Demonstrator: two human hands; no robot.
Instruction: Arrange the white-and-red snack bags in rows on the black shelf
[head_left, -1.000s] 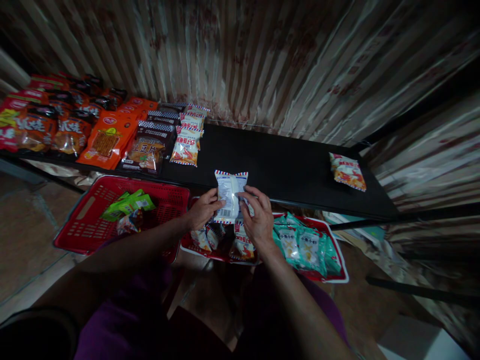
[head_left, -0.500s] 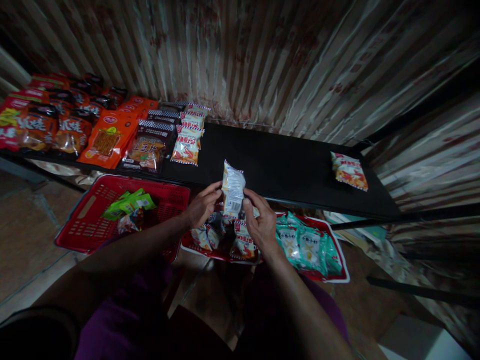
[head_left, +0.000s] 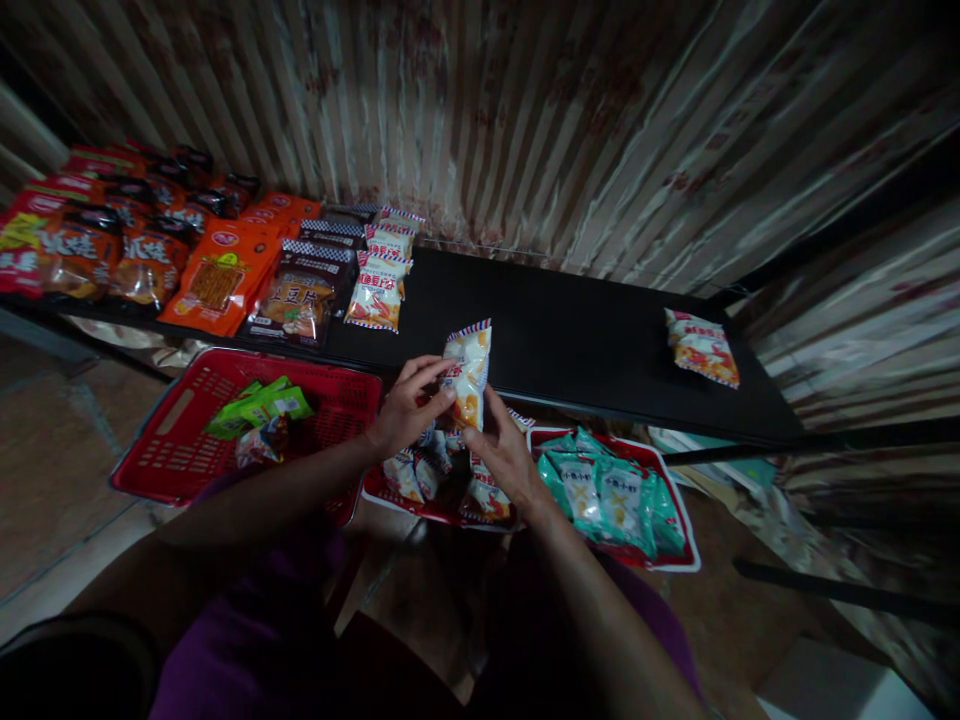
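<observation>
One white snack packet [head_left: 474, 370], frame centre: left hand [head_left: 407, 408] and right hand [head_left: 510, 452], half-curled, hold opposite sides, probably for steadiness.

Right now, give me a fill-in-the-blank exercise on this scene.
The left hand and right hand together hold exactly ____ white-and-orange plastic snack bag.
Bright green plastic packets lie in a perforated plastic basket coloured ____.
On the long black flat shelf, a lone snack bag lies toward the shelf's ____ end.
Missing words: one; red; right.
</observation>
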